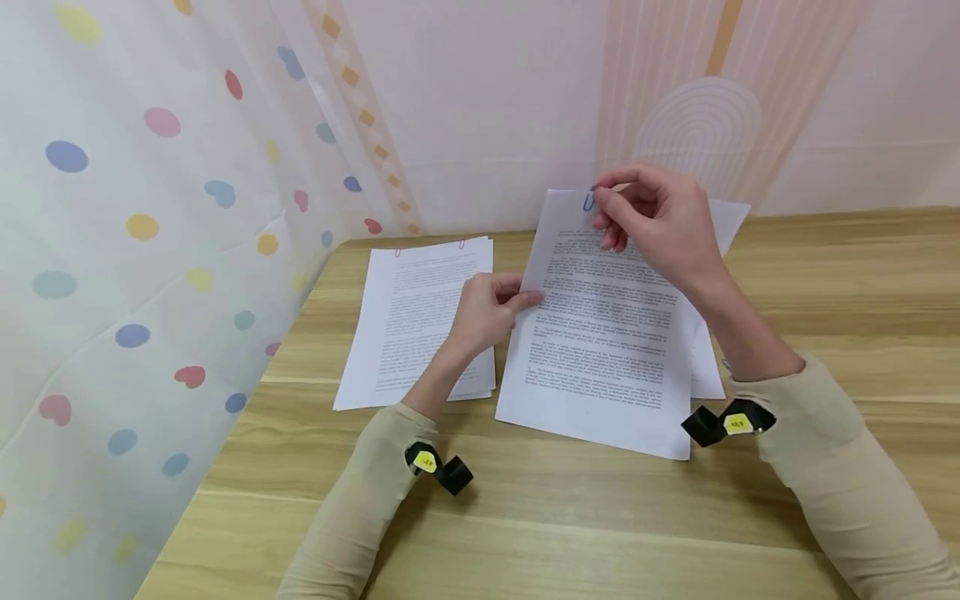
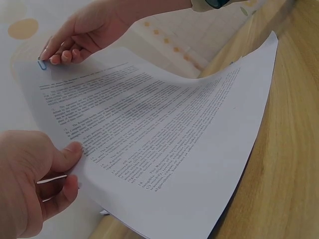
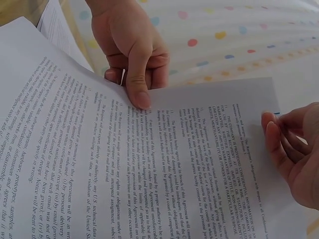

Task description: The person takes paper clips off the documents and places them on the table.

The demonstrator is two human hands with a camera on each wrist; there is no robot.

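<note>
Printed sheets pinched by left hand, right hand pinching blue clip; 2nd paper stack beside.

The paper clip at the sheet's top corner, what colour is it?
Blue; the paper clip shows best in the head view.

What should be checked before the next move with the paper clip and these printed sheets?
1. Left hand pinches the left edge of the printed sheets: ok.
2. Right hand pinches the blue paper clip at the top edge: ok.
3. Clip fully seated over every sheet: cannot tell, fingers hide part of it.
4. Sheet edges aligned: not ok, another page sticks out at the right behind the top one.
5. Clipped stack lies apart on the table, to the left: ok.
</note>
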